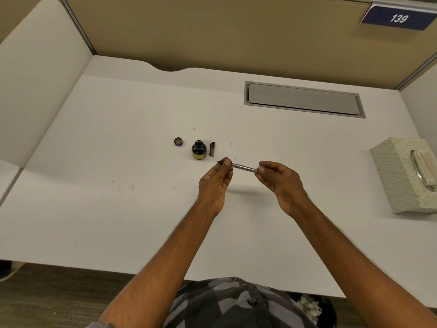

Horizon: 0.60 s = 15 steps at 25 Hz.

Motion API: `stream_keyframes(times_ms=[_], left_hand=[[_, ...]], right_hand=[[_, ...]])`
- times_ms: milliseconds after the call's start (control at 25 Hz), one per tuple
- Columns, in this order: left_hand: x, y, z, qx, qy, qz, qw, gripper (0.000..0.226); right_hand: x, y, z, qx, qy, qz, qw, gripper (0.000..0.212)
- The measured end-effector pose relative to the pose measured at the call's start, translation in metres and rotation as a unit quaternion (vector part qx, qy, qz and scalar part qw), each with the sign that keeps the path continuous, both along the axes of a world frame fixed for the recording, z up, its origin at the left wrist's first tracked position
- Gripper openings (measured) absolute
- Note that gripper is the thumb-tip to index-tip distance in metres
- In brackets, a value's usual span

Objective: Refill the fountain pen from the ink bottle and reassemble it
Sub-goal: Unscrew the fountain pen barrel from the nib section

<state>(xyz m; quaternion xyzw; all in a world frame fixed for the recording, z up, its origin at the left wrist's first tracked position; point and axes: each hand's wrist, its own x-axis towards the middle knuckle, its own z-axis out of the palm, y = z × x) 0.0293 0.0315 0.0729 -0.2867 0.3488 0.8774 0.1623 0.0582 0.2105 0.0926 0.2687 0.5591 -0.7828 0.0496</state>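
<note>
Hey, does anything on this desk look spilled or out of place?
No spill shows. The ink bottle stands upright and open, its cap lying to its left. A few small dark specks mark the white desk, possibly ink.

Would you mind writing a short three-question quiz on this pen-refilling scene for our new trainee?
1. True or false: the ink bottle stands open, its lid lying apart to its left.
2. What lies on the desk just right of the bottle?
A. the pen cap
B. a spoon
C. a coin
3. Which hand pinches the nib end of the fountain pen?

Key
1. True.
2. A.
3. The left hand; the right hand holds the other end.
</note>
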Motion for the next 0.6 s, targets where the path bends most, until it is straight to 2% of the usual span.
stream_keyframes(times_ms=[120, 280, 360, 440, 600], left_hand=[[0.0003, -0.0008, -0.0012, 0.000, -0.004, 0.006, 1.000, 0.011], [0.0007, 0.0008, -0.0010, 0.001, -0.007, 0.009, 1.000, 0.013], [0.0004, 0.0001, -0.0011, -0.002, -0.010, 0.013, 1.000, 0.012], [0.0001, -0.0006, -0.0018, -0.003, -0.012, 0.016, 1.000, 0.012], [0.0008, -0.0001, -0.0019, -0.001, -0.013, 0.014, 1.000, 0.011]], right_hand=[[-0.0012, 0.0000, 0.0009, -0.001, 0.011, 0.007, 1.000, 0.028], [-0.0022, 0.0006, 0.0006, 0.001, -0.004, 0.003, 1.000, 0.017], [-0.0023, 0.0005, -0.0017, 0.032, 0.009, 0.026, 0.999, 0.022], [-0.0037, 0.0004, -0.0023, 0.024, 0.010, 0.031, 0.999, 0.026], [-0.0040, 0.0012, -0.0033, -0.002, -0.012, 0.013, 1.000, 0.020]])
